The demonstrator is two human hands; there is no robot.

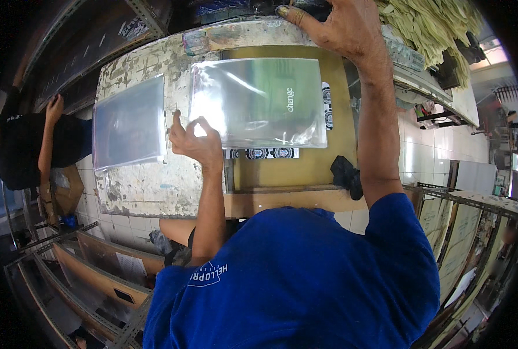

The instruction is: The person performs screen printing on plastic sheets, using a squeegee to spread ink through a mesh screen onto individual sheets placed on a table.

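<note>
At the left edge of a clear plastic sleeve [241,104], my left hand [198,142] has its thumb and index finger pinched together on the plastic. The sleeve lies flat and glossy, with a green panel and white lettering on its right half. My right hand [334,29] reaches over the table's far side, thumb stretched out and its tip stained; the picture's upper edge cuts off the other fingers. Nothing shows in this hand. Left of my left hand lies another stack of clear plastic sleeves [130,125].
Under the sleeve is a yellowish board [329,168] with black-and-white printed strips [270,153]. A black cloth [346,174] rests on its near right edge. The worktable [137,192] is paint-stained. At far left stands another person [26,151]. Pale strips [427,23] hang at upper right.
</note>
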